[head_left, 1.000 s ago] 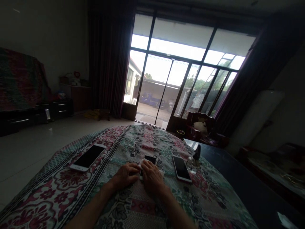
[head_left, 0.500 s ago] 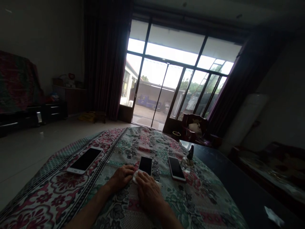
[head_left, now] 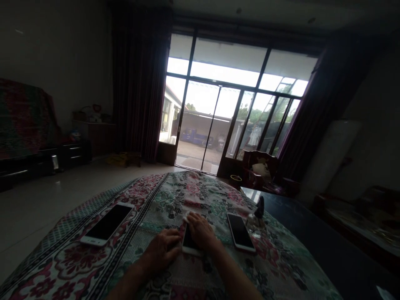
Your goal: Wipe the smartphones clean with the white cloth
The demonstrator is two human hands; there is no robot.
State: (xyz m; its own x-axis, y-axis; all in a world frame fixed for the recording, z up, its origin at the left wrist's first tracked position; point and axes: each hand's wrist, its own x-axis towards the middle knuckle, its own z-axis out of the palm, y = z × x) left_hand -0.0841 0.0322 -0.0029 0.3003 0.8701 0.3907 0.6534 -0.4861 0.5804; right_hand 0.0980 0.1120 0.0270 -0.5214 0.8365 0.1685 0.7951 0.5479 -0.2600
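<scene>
The surface (head_left: 193,183) was big, with a flowery cloth (head_left: 78,260) over it; its near edge was out of view. The right hand (head_left: 200,231) had just slid away from the person, from the near end of the middle phone (head_left: 189,243) to the far end. So the rubbing had got to the top of the screen, and the bottom was showing again. Its fingers were close together and bent down, keeping hold of a white wad. The left hand (head_left: 162,248) lay just beside the phone, its fingers half open with nothing seen in them; I could not tell if the tips touched it. The middle phone lay flat between the surface's left and right edges, well in from the far edge. It was white around the rim, with a dark screen partly under the right hand. One phone (head_left: 108,225) lay toward the left edge and another phone (head_left: 240,232) toward the right edge, with a clear bottle (head_left: 254,221) beside that one. Smallest was the white wad (head_left: 186,217), crumpled, at the middle phone's far left corner.
</scene>
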